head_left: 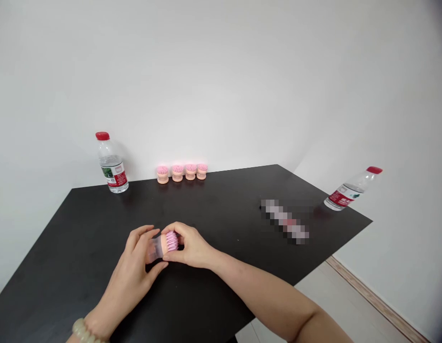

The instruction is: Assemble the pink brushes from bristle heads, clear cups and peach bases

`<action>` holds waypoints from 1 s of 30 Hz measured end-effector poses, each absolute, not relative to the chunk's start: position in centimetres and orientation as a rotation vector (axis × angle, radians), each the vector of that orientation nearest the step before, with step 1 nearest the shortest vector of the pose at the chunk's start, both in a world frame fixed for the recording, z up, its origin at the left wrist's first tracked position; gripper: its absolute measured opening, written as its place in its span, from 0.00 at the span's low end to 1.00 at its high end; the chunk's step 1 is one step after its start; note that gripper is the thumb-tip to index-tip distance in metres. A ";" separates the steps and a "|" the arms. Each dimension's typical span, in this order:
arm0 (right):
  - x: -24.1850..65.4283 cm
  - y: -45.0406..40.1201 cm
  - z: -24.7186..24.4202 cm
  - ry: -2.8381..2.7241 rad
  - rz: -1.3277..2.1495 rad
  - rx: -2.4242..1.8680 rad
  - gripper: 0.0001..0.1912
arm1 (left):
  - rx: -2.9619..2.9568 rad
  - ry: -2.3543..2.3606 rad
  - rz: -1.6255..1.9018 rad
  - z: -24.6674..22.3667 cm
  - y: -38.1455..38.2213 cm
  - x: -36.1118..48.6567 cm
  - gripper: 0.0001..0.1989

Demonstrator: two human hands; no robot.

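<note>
Head-worn view, facing forward and down, above left hand [129,271], right hand [188,245]

A hand can pass over the black worktop [74,247] from the left hand [133,267] and right hand [190,245] to four pink brushes [181,173], with an upright water bottle [112,164] beyond on the left, and a pixelated object [285,221] and a lying water bottle [351,189] obstructing the right.

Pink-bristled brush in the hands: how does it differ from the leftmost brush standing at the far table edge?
The held brush lies on its side between the left hand and right hand, while the leftmost standing brush stands upright, bristles up, on the black tabletop. The held brush shows a clear cylindrical part; the standing brush shows only a peach base. The held brush is gripped; the standing brush is untouched. Both have pink bristles and peach bodies.
</note>
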State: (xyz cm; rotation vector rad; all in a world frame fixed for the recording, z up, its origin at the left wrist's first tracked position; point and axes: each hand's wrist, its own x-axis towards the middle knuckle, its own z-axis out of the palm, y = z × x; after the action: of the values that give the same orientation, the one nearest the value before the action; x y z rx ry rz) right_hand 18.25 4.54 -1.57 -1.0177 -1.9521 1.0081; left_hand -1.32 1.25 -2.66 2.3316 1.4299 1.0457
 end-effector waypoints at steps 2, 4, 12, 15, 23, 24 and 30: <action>18.3 4.4 -1.5 -1.954 1.035 -0.993 0.26 | 2.288 1.496 1.062 -2.5 1.2 -1.3 0.20; 18.3 4.3 -1.4 -1.958 1.055 -0.966 0.25 | 2.227 1.563 1.054 -2.4 1.2 -1.3 0.20; 18.6 4.5 -1.3 -1.923 1.049 -0.962 0.24 | 2.036 1.566 0.923 -1.7 0.7 -1.2 0.20; 18.7 4.7 -1.5 -1.903 1.048 -0.963 0.22 | 2.121 1.462 0.912 -1.6 0.7 -1.1 0.18; 18.4 4.3 -1.6 -1.923 1.086 -0.993 0.23 | 2.259 1.499 0.918 -2.5 1.1 -1.2 0.17; 18.4 4.2 -1.5 -1.932 1.083 -0.993 0.23 | 2.255 1.502 0.909 -2.5 1.1 -1.2 0.16; 18.3 4.1 -1.3 -1.951 1.077 -1.002 0.23 | 2.229 1.507 0.882 -2.2 0.9 -1.1 0.15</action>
State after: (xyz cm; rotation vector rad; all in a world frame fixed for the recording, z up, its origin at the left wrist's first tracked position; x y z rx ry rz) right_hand 18.31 4.14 -1.29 -1.0015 -1.9505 1.0775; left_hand -1.14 0.88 -2.20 2.2293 1.5073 0.8817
